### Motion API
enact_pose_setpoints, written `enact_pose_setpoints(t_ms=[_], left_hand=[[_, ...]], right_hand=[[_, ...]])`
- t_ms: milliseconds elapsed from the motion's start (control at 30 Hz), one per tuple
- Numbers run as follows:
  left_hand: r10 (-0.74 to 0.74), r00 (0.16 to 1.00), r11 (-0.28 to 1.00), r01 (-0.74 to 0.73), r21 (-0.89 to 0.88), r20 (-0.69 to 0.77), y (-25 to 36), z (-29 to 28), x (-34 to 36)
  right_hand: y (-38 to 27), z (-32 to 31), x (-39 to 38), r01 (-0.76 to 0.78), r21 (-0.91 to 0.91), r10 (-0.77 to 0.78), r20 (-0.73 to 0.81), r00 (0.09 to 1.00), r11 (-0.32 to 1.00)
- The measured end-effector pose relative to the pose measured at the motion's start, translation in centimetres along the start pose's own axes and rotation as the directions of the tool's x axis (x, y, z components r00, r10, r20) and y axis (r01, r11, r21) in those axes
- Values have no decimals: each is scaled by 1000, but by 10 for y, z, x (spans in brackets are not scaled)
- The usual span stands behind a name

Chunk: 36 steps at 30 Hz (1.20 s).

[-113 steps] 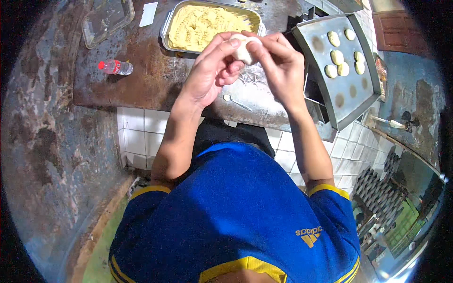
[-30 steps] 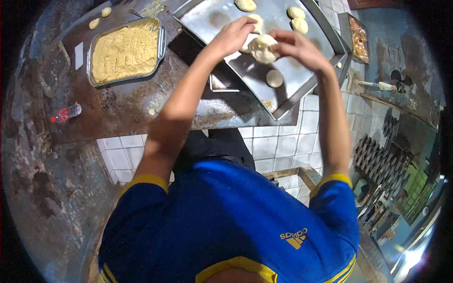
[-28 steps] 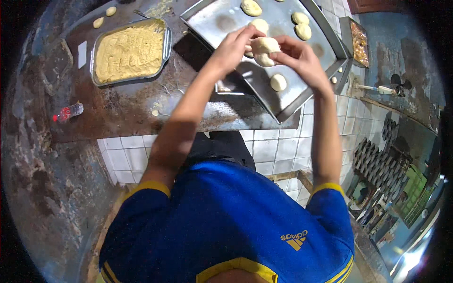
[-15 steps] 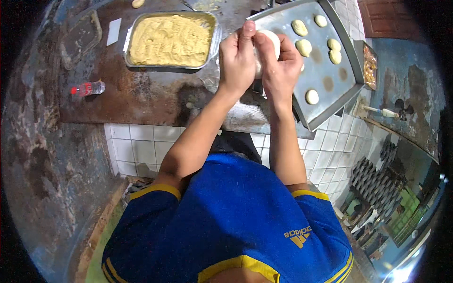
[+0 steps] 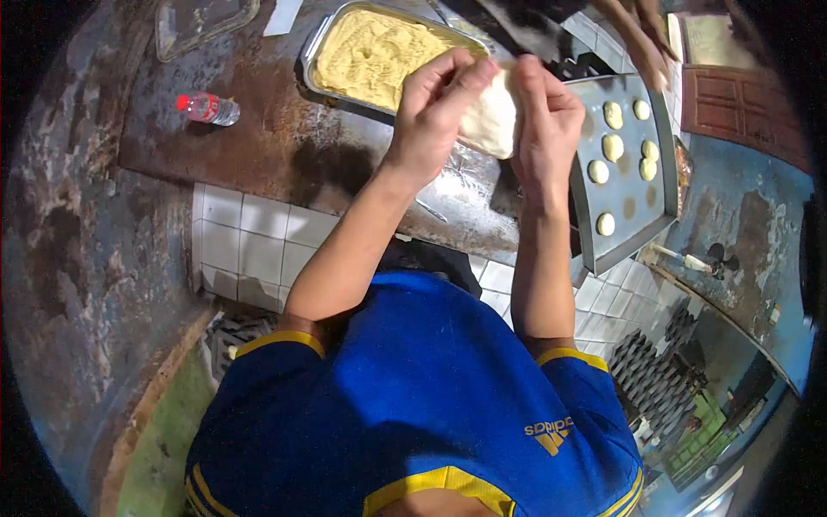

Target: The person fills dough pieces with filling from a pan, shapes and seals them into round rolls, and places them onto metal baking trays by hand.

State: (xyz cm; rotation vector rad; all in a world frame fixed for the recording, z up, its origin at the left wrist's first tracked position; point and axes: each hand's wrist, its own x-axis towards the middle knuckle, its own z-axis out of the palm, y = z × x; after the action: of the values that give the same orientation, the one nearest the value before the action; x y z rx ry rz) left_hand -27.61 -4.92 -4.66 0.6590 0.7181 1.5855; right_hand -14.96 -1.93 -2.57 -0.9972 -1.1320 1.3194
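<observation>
A pale piece of dough (image 5: pixel 491 121) is stretched between my two hands above the worktop. My left hand (image 5: pixel 435 108) pinches its left side, with the thumb on top. On the other side my right hand (image 5: pixel 547 121) grips the dough, thumb pointing up and fingers curled. Behind my left hand stands a metal pan (image 5: pixel 312 77) of yellow filling (image 5: pixel 379 52). To the right of my right hand lies a grey baking tray (image 5: pixel 622 237) with several small round dough pieces (image 5: pixel 612 147) on it.
A clear bottle with a red cap (image 5: pixel 209 109) lies on the worn worktop (image 5: pixel 258 129) at the left. Farther back are a clear plastic tray (image 5: pixel 207 26) and a white card (image 5: pixel 282 15). Another person's hand (image 5: pixel 642 39) reaches over the baking tray's far edge.
The dough went from a rounded lump in my closed hands to a flatter, stretched piece. The view has turned toward the right. Another person's hand has come in by the tray.
</observation>
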Motion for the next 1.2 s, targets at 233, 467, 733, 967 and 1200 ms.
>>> enact_pose_setpoints(t_ms=[233,467,733,967,1200], left_hand=[[66,997,888,-76,453,37,-14,-77,-3],[34,984,783,-134,607,173,-46,-149,-61],[-341,912,824,407,393,-230,0,-163,-54],[-427,803,675,589,445,-416,21,-213,-70],[-265,846,600,521,608,-463,19,-209,-70]], right_hand=[[-29,38,-5,-308,-337,361,107,926,890],[45,13,-21,-93,-383,259,411,874,919],[300,-102,-189,269,-963,611,220,760,11],[253,-100,-96,172,-916,257,275,927,363],[247,-98,8,340,-932,100,353,930,124]])
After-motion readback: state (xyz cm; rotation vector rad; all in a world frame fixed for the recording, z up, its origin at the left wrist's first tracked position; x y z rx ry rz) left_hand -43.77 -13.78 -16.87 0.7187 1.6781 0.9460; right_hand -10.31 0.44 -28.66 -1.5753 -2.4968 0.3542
